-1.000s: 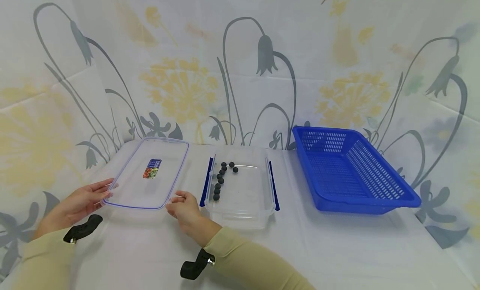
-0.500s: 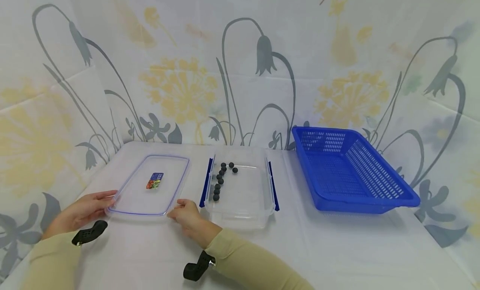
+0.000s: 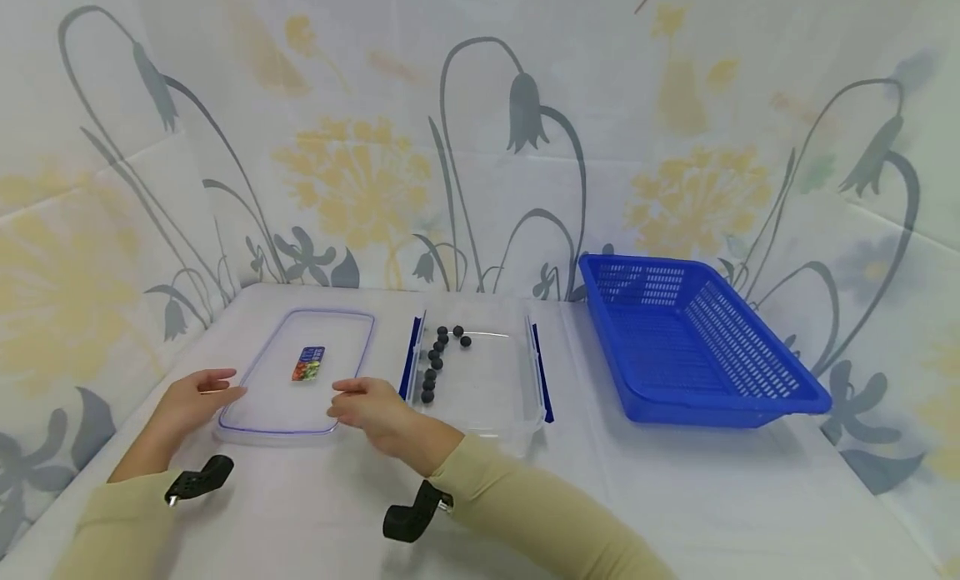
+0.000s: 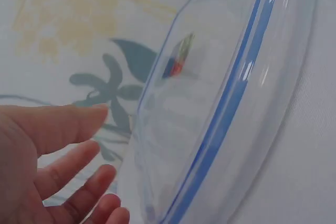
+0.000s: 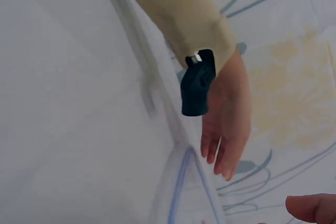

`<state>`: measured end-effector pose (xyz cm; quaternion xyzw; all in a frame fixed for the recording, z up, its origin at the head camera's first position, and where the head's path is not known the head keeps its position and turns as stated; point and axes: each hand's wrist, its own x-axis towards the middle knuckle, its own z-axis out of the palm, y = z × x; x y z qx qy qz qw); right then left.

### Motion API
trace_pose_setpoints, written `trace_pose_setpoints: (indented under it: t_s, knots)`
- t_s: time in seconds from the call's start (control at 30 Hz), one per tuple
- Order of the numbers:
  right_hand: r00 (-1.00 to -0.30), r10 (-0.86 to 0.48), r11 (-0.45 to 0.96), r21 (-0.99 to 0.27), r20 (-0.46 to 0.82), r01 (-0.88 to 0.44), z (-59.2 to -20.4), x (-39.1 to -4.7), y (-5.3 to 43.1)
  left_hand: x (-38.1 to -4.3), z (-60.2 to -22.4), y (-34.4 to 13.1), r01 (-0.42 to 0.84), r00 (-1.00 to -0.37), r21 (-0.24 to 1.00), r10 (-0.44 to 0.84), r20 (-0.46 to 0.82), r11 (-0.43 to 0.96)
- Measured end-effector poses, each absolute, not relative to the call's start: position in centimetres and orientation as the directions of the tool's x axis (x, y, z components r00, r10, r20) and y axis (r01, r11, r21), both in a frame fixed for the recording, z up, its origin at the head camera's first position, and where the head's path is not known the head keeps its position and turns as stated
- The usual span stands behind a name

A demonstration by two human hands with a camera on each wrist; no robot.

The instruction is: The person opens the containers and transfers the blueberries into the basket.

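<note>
A clear plastic lid (image 3: pixel 273 409) with a blue seal around its edge and a small colourful sticker (image 3: pixel 308 364) lies flat on the white-covered table. My left hand (image 3: pixel 187 405) hovers by its left front corner, fingers loosely spread; the left wrist view shows a gap between those fingers (image 4: pixel 79 124) and the lid. Above the lid's right front corner is my right hand (image 3: pixel 382 417), fingers relaxed and nothing gripped. To the right stands a clear container (image 3: pixel 487 388) with blue side latches. Several small dark balls (image 3: pixel 437 364) sit along its left side, apparently inside.
A blue perforated basket (image 3: pixel 697 347) stands at the right of the table. Behind everything hangs a floral cloth (image 3: pixel 480 188). Black camera mounts (image 3: pixel 198 478) are worn on both wrists, near the tabletop.
The lid came down onto the table and slightly nearer, held by both hands. Since then both hands have let go; the left has drawn a little off its corner and the right has lifted slightly.
</note>
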<state>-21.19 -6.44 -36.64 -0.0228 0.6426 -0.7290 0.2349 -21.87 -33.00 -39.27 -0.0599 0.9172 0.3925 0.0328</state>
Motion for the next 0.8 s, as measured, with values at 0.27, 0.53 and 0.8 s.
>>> trace_pose_setpoints:
  t_s: [0.27, 0.53, 0.8]
  knots:
    - [-0.871, -0.461, -0.097, -0.966, -0.169, 0.238, -33.7, -22.8, -3.0, -21.8, -37.4, -25.4, 0.111, -0.989, 0.734, 0.000, 0.149, 0.670]
    - [-0.894, -0.421, -0.096, -0.973, -0.153, 0.211, -33.1, -24.5, 0.9, -21.9, -36.4, -18.4, 0.055, -0.996, 0.923, 0.090, 0.022, 0.380]
    - [-0.913, -0.394, -0.094, -0.983, -0.109, 0.158, -32.0, -25.7, 4.1, -22.3, -36.7, -13.4, -0.025, -0.977, 0.931, 0.188, -0.100, 0.365]
